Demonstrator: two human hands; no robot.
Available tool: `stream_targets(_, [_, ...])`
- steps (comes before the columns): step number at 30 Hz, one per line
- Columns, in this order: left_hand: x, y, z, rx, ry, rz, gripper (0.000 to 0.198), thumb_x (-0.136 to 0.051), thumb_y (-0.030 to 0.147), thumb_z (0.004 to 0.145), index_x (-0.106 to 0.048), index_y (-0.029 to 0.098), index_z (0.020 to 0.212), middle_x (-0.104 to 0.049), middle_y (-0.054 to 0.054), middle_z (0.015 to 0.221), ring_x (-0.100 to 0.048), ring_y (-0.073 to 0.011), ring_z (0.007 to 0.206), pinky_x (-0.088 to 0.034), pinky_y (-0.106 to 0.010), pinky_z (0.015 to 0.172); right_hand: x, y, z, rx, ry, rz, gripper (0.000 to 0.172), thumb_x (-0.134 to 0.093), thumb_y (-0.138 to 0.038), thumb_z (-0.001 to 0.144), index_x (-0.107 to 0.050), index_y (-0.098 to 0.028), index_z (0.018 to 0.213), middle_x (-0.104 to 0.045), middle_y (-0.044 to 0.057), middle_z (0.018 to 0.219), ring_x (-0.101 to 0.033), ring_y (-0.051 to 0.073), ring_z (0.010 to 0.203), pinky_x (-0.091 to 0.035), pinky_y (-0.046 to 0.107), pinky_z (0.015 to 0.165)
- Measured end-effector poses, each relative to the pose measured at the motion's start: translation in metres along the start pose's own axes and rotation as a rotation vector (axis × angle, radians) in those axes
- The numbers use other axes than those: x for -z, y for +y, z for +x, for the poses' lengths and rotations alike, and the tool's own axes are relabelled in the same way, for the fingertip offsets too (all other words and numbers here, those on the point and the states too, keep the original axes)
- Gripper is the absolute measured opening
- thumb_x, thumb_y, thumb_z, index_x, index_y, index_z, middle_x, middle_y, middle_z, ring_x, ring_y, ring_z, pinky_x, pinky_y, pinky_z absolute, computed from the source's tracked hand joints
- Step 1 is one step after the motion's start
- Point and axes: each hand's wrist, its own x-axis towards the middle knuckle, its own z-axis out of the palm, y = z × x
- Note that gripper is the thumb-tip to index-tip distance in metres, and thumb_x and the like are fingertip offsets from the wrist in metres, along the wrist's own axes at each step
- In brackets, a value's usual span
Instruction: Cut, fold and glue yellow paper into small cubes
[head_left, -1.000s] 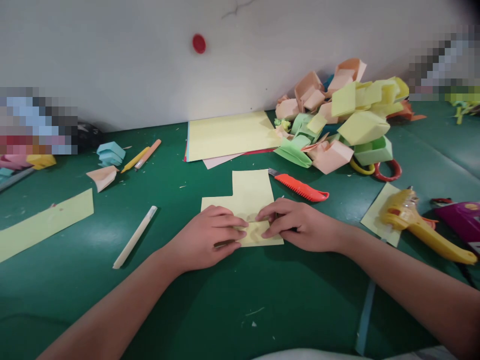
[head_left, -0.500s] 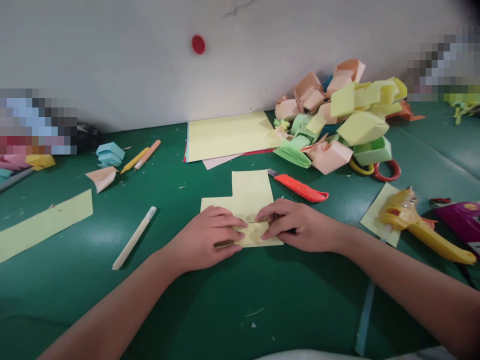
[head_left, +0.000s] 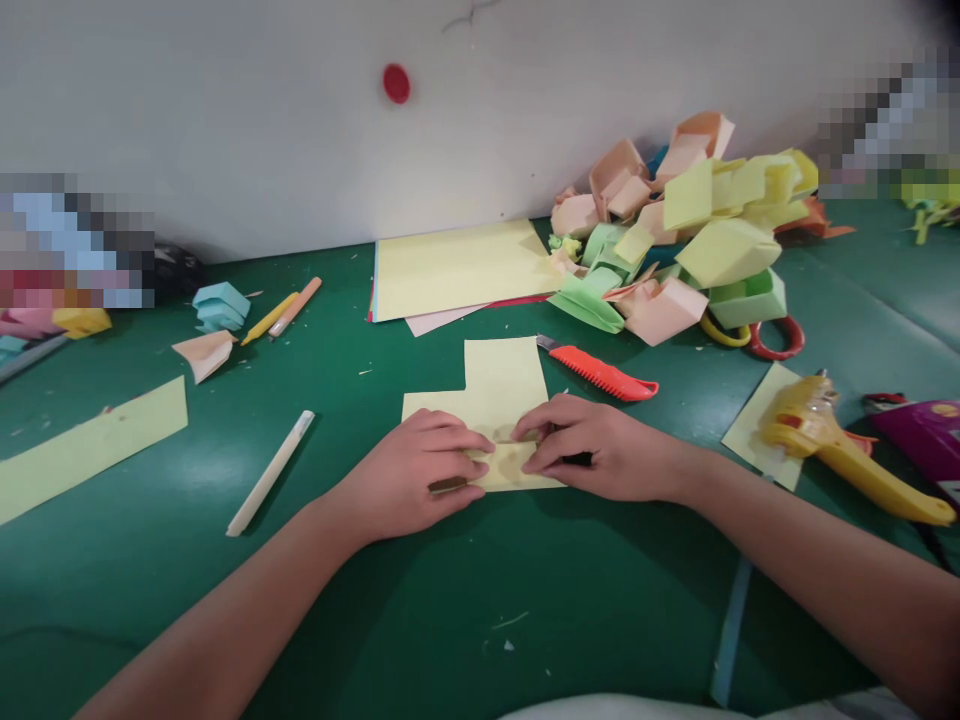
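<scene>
A pale yellow cut paper (head_left: 504, 380) lies flat on the green table, with its lower part folded up in a small flap. My left hand (head_left: 424, 468) rests on the left side of the paper, fingers apart and fingertips at the flap. From the right, my right hand (head_left: 589, 448) presses its fingertips on the flap and the paper above it, its fingers apart too. Just above my right hand lies a red utility knife (head_left: 604, 374), its blade end near the paper's upper right corner.
Behind are stacked paper sheets (head_left: 457, 272) and a heap of folded paper pieces (head_left: 660, 240). A yellow glue gun (head_left: 847, 450) lies right, beside scissors (head_left: 780, 340). At left are a rolled paper stick (head_left: 270, 475) and a green paper strip (head_left: 97, 445).
The view has shifted very slightly. Both hands stay at the folded flap, with the right fingers moved only a little.
</scene>
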Motion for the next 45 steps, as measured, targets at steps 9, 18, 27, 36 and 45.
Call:
stream_targets(9, [0.0,0.001,0.001,-0.008,0.012,0.001,0.008,-0.067,0.027,0.093,-0.071,0.02,0.092,-0.077,-0.003,0.111,-0.068,-0.0197,0.103,-0.049,-0.037,0.094,0.002,-0.001,0.001,-0.015,-0.039,-0.03,0.016,-0.069,-0.022,0.089,-0.076,-0.023,0.103,-0.068,0.01,0.122,-0.064,0.022,0.11,-0.056,0.037,0.092])
stream_targets(18, [0.0,0.001,0.001,-0.002,-0.004,-0.003,0.008,-0.067,0.027,0.093,-0.07,0.02,0.093,-0.076,-0.004,0.112,-0.068,-0.0203,0.104,-0.049,-0.037,0.095,-0.003,-0.001,-0.001,0.017,-0.015,-0.078,0.023,-0.069,-0.023,0.089,-0.072,-0.021,0.112,-0.069,0.011,0.121,-0.063,0.023,0.111,-0.052,0.041,0.097])
stream_targets(27, [-0.001,0.0,0.0,-0.004,0.007,-0.001,0.006,-0.066,0.026,0.093,-0.07,0.021,0.092,-0.076,-0.003,0.111,-0.067,-0.0194,0.104,-0.048,-0.037,0.095,-0.008,-0.004,-0.002,0.099,0.016,-0.141,0.012,-0.062,-0.019,0.093,-0.072,-0.018,0.1,-0.069,0.011,0.116,-0.063,0.021,0.104,-0.055,0.038,0.091])
stream_targets(36, [-0.002,0.004,0.001,0.041,0.037,0.108,0.013,-0.063,0.029,0.096,-0.072,0.021,0.099,-0.076,-0.005,0.113,-0.067,-0.0216,0.103,-0.048,-0.038,0.089,-0.016,-0.009,-0.002,0.133,0.074,-0.408,0.024,-0.056,-0.017,0.094,-0.072,-0.018,0.113,-0.07,0.01,0.12,-0.064,0.025,0.103,-0.058,0.043,0.088])
stream_targets(45, [-0.001,0.007,0.003,0.075,0.07,0.223,0.016,-0.062,0.033,0.096,-0.074,0.022,0.095,-0.076,-0.002,0.111,-0.067,-0.0213,0.1,-0.045,-0.036,0.084,-0.018,-0.001,-0.001,0.135,0.113,-0.449,0.021,-0.057,-0.019,0.097,-0.072,-0.019,0.112,-0.072,0.009,0.116,-0.065,0.022,0.099,-0.058,0.041,0.087])
